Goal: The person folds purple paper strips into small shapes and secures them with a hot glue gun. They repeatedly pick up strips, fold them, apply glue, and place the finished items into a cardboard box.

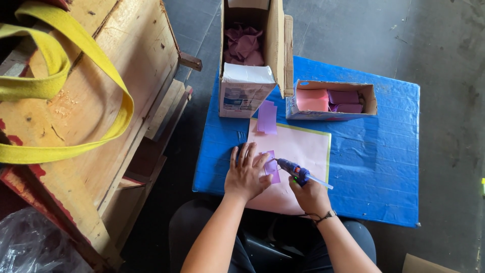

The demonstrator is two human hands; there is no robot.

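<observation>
left hand (pixel 246 174) flat, fingers spread, pinning small purple piece (pixel 272 167) on pink sheet (pixel 298 151). right hand (pixel 309 194) grips glue gun (pixel 294 169), nozzle at piece. gluing seems midway; purple stack (pixel 267 117) far side unused.

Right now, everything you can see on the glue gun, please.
The glue gun has a blue body with an orange bit near the handle and a pale translucent glue stick jutting from its rear. It lies nearly level, nozzle pointing left at a small purple paper piece on the pink sheet. The right hand holds its handle; the left hand presses the purple piece flat.
</observation>
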